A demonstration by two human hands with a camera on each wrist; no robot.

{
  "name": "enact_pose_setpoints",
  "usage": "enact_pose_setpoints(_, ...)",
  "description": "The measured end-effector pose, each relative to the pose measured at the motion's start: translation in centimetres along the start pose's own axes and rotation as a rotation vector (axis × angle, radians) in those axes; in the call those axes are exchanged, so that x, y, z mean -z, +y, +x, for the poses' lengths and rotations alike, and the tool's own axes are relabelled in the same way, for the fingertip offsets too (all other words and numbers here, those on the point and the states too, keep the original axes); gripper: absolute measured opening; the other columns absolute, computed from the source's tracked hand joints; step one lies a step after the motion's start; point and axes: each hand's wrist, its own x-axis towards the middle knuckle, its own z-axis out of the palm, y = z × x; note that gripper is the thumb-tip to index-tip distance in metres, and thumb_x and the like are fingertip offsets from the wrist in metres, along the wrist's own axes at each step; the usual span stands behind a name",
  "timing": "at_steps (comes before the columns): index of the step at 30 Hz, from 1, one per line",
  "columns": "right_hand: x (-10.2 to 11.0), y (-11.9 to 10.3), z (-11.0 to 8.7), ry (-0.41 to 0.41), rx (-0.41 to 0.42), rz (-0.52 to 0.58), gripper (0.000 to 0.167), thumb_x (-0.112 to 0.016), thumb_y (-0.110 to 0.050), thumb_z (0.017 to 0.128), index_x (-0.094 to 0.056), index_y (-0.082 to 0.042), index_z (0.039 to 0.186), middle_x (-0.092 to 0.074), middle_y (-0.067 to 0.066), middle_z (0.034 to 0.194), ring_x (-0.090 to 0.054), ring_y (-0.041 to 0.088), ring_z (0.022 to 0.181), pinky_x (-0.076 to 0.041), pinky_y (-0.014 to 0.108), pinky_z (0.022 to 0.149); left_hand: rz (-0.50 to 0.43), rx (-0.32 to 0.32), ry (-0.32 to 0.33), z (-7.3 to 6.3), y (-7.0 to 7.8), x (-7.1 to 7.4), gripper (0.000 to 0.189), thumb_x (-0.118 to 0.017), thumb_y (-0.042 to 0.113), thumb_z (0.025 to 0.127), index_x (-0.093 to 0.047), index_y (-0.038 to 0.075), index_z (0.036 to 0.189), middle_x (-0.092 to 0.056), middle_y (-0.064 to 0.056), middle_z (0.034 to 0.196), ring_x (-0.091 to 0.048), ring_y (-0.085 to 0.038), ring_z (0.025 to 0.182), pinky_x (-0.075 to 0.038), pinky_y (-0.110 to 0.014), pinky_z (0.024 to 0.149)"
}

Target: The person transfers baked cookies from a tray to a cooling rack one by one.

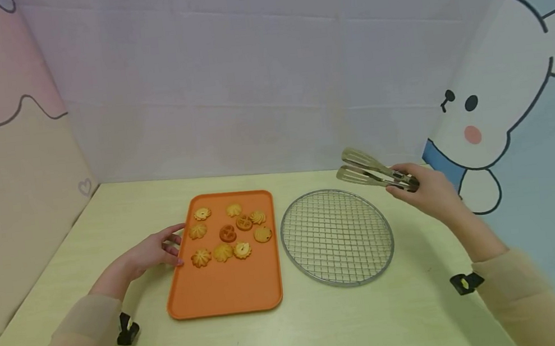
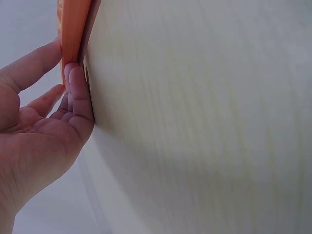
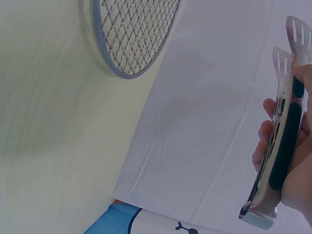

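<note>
Orange tray point(image 1: 226, 291) lies flat on the table point(image 1: 335, 330), just left of the round wire rack point(image 1: 336, 237); the biscuits point(image 1: 223, 252) rest on it. Left hand point(image 1: 151, 253): fingertips contact the tray's left edge; whether they pinch the rim or merely bear against it cannot be told from these angles. Right hand point(image 1: 426, 188): grips the tongs point(image 3: 285, 146), raised near the rack's far right side, blades apart.

Risks, as judged: sideways pressure from the left hand could slide the tray into the rack. Excess squeeze on the tongs could crack a biscuit; insufficient squeeze could drop one. Close grouping could cause neighbouring pieces to be nudged.

Count: biscuits, ten; tray, one; rack, one; tongs, one pair; hands, two.
</note>
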Motion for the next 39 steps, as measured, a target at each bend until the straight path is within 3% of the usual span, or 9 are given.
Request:
enact_pose_setpoints(12, -0.7, -4.1, 0.2, 0.054, 0.1, 0.037, 0.048, -0.069, -0.036, 0.085, -0.059, -0.011, 0.124, -0.058, 0.004, 0.079, -0.043, 0.013, 0.059, -0.032, 0.029, 0.051, -0.01, -0.011, -0.001, -0.1, 0.2, 0.0, 0.093, -0.074, 0.003, 0.077, -0.016, 0.002, 0.149, -0.038, -0.017, 0.117, -0.048, -0.02, 0.087, -0.046, -0.026, 0.067)
enact_pose_setpoints(21, -1.6, -7.6, -0.1, -0.01, 0.113, 0.076, 0.045, -0.068, -0.036, 0.086, -0.059, -0.011, 0.123, -0.058, 0.002, 0.08, -0.043, 0.012, 0.059, -0.032, 0.027, 0.048, -0.002, -0.009, 0.005, -0.2, 0.2, -0.1, 0.092, -0.074, 0.004, 0.077, -0.017, 0.002, 0.149, -0.039, -0.018, 0.118, -0.049, -0.02, 0.087, -0.047, -0.026, 0.068)
enact_pose_setpoints(26, -3.0, -8.9, -0.5, -0.021, 0.143, 0.102, 0.044, -0.07, -0.035, 0.085, -0.06, -0.013, 0.122, -0.063, 0.002, 0.09, -0.045, 0.01, 0.059, -0.036, 0.026, 0.049, 0.017, 0.002, 0.019, -0.2, 0.3, -0.2, 0.091, -0.075, 0.005, 0.077, -0.019, 0.002, 0.149, -0.04, -0.018, 0.119, -0.05, -0.021, 0.089, -0.046, -0.026, 0.067)
enact_pose_setpoints(33, -5.2, -10.3, -0.9, -0.042, 0.179, 0.089, 0.049, -0.071, -0.039, 0.082, -0.061, -0.015, 0.123, -0.06, -0.002, 0.087, -0.04, 0.008, 0.055, -0.033, 0.026, 0.047, 0.009, 0.005, 0.034, -0.3, 0.4, -0.3, 0.089, -0.074, 0.005, 0.078, -0.021, 0.001, 0.148, -0.041, -0.019, 0.12, -0.053, -0.02, 0.089, -0.048, -0.026, 0.069)
enact_pose_setpoints(39, -7.2, -11.4, -1.0, -0.051, 0.216, 0.055, 0.047, -0.072, -0.042, 0.08, -0.064, -0.016, 0.119, -0.066, 0.001, 0.104, -0.041, 0.002, 0.052, -0.035, 0.023, 0.048, -0.007, 0.007, 0.038, -0.5, 0.4, -0.3, 0.088, -0.074, 0.004, 0.078, -0.021, 0.001, 0.148, -0.041, -0.021, 0.121, -0.055, -0.021, 0.091, -0.05, -0.027, 0.071)
